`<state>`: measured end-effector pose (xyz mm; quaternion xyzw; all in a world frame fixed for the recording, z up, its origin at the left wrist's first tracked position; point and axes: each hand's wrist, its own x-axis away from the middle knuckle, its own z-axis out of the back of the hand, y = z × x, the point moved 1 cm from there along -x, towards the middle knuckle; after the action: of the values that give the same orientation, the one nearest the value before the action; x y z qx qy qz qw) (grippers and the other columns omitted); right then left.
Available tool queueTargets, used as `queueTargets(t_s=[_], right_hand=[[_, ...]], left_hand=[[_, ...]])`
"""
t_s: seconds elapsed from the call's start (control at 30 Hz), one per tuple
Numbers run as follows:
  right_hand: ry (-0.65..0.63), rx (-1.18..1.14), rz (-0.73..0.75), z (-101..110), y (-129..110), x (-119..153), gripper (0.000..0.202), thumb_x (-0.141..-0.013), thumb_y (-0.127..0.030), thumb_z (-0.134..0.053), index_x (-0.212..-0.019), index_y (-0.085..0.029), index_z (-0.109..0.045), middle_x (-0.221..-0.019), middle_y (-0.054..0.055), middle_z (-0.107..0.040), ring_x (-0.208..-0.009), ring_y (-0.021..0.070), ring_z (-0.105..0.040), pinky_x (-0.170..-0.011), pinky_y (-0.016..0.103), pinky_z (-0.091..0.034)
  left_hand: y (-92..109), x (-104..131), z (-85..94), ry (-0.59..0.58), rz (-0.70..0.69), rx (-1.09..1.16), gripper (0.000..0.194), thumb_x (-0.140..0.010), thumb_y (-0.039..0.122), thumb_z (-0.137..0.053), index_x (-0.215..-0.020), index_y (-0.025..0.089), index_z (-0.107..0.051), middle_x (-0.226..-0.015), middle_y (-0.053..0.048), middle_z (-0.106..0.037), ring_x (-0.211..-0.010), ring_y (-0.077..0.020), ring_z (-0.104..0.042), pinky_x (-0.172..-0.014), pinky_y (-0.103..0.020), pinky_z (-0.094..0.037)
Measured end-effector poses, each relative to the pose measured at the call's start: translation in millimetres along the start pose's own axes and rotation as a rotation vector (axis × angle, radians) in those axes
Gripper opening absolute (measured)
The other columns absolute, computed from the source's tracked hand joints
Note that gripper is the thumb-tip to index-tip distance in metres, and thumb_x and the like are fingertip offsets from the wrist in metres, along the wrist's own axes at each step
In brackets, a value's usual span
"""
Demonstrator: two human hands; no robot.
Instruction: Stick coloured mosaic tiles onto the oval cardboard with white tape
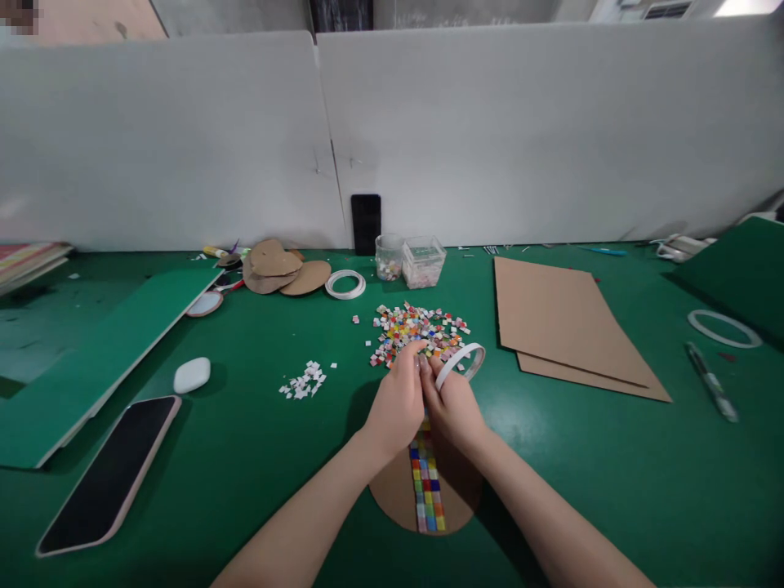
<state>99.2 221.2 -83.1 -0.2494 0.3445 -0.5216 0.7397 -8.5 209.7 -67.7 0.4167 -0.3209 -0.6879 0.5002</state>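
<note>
Left hand (398,400) and right hand (455,406) meet, fingers bent and tips drawn together, above the far part of the disc (394,500); cannot tell what they pinch, as the fingers hide it. Tape ring (454,361) rests against the right hand. Tile strip (427,486) runs near to far on the disc. Tile pile (412,324) sits just beyond the hands; white scraps (305,381) left, cardboard sheets (551,314) right.
</note>
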Motion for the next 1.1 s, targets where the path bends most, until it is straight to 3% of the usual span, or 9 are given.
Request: queueTargets(t_s=[0.23,0.5,0.67,0.8,1.1], right_hand=[[0.013,0.062,0.011,2.1,-4.3,-0.5,0.026,-0.090,-0.032,-0.027,-0.067,-0.023,-0.036,-0.050,-0.002,-0.044,-0.041,0.0155,-0.044,-0.042,0.025,-0.029],[0.031,0.026,0.008,1.0,-2.6,1.2,0.025,-0.090,-0.032,-0.029,-0.068,-0.023,-0.038,-0.051,-0.001,-0.046,-0.042,0.0155,-0.045,-0.042,0.024,-0.029],[0.053,-0.062,0.035,-0.7,-0.4,0.9,0.022,-0.091,-0.030,-0.030,-0.077,-0.021,-0.045,-0.060,0.002,-0.054,-0.051,0.0171,-0.050,-0.046,0.026,-0.034],[0.071,-0.079,0.031,-1.0,0.8,-0.1,0.021,-0.091,-0.028,-0.030,-0.076,-0.022,-0.044,-0.058,0.001,-0.053,-0.050,0.0171,-0.049,-0.048,0.027,-0.034],[0.112,-0.104,0.041,0.0,1.2,-0.1,0.021,-0.089,-0.026,-0.032,-0.072,-0.023,-0.043,-0.056,0.000,-0.049,-0.053,0.0176,-0.047,-0.051,0.029,-0.033]], left_hand=[[-0.5,1.0,-0.5,0.008,0.069,-0.063,0.025,-0.092,0.022,-0.029,-0.113,0.019,-0.041,-0.101,-0.009,-0.059,-0.088,-0.0209,-0.058,-0.073,-0.033,-0.046],[-0.5,-0.2,0.3,0.056,0.105,-0.021,0.021,-0.093,0.028,-0.028,-0.107,0.022,-0.042,-0.089,-0.005,-0.060,-0.080,-0.0178,-0.060,-0.068,-0.029,-0.045],[-2.3,-0.8,0.4,0.052,0.082,0.009,0.026,-0.093,0.027,-0.028,-0.116,0.022,-0.041,-0.096,-0.007,-0.061,-0.081,-0.0177,-0.060,-0.069,-0.029,-0.046],[-3.1,-1.7,-0.1,0.060,0.048,0.031,0.030,-0.094,0.026,-0.026,-0.120,0.022,-0.040,-0.110,-0.008,-0.058,-0.094,-0.0181,-0.058,-0.079,-0.031,-0.046],[-1.3,-1.2,-0.9,0.096,0.049,0.076,0.029,-0.094,0.029,-0.028,-0.118,0.022,-0.043,-0.111,-0.007,-0.056,-0.099,-0.0182,-0.055,-0.084,-0.030,-0.044]])
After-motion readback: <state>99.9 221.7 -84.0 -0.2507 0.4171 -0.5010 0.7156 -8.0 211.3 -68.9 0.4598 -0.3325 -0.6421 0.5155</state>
